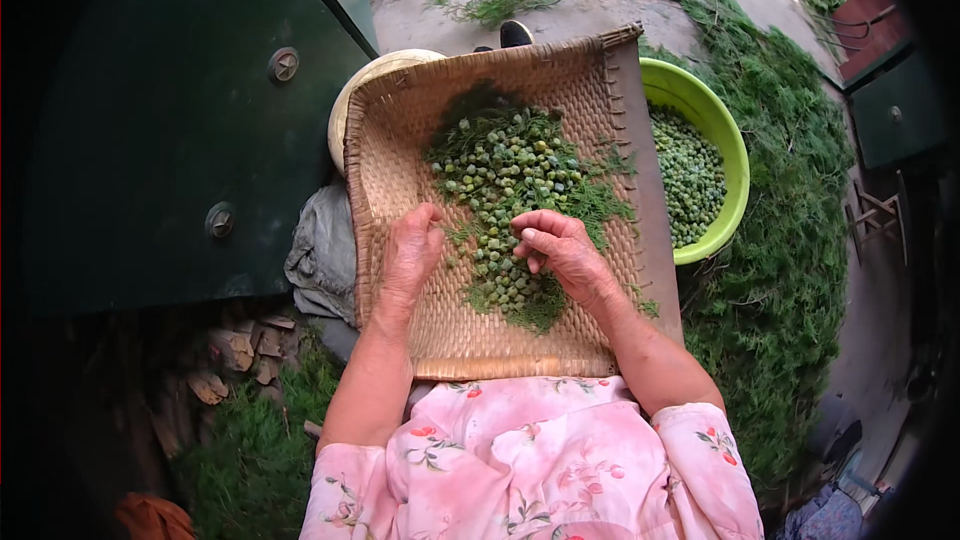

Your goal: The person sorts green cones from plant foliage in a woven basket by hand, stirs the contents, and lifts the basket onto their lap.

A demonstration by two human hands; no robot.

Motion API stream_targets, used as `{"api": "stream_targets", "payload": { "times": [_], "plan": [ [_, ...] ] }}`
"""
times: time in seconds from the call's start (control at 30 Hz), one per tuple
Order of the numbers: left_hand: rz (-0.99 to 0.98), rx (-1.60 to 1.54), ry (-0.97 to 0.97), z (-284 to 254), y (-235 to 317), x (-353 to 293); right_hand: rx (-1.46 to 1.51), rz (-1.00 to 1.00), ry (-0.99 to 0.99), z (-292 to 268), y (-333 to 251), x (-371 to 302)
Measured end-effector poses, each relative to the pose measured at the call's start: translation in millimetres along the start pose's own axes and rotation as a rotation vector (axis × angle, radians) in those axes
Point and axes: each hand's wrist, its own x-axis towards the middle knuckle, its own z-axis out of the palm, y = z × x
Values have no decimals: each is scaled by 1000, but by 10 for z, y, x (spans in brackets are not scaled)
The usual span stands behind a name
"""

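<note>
A woven wicker tray (440,340) lies in front of me, close to my lap. On it is a heap of round green seed cones (525,165), mixed with feathery evergreen sprigs (600,202). My left hand (414,243) is closed above the left part of the tray, beside the heap; its fingertips are mostly hidden. Over the heap's near right part, my right hand (560,248) has its fingers curled in toward the thumb. Whatever either hand may be pinching is too small or hidden to make out.
A lime-green basin (735,155) full of similar cones stands right of the tray. Cut evergreen branches (780,270) cover the ground beyond it. On the left are a dark green metal door (150,140), a grey cloth (325,245) and split firewood (235,348). A pale round container (350,100) shows behind the tray.
</note>
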Motion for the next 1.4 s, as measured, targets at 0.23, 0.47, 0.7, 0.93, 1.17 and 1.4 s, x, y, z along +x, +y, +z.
{"api": "stream_targets", "payload": {
  "times": [0.23, 0.47, 0.7, 0.93, 1.17, 1.4],
  "plan": [
    [-54, 389, -205, 113, 156, -127, 14, -194, 42, -48, 5, -5],
    [-10, 295, -213, 178, 164, -153, 7, -130, 106, -3, 28, 12],
    [60, 275, -182, 271, -17, -107, 41, -113, 152, -52, 35, 22],
    [-439, -859, -287, 149, 267, -14, 352, -108, 32, -72, 41, 28],
    [-472, -1244, -404, 135, 421, 48, 463, -69, 44, 21, -37, 0],
    [-550, -1227, -460, 371, 428, -13, 196, -345, 105, 91, -12, 1]
  ]
}}
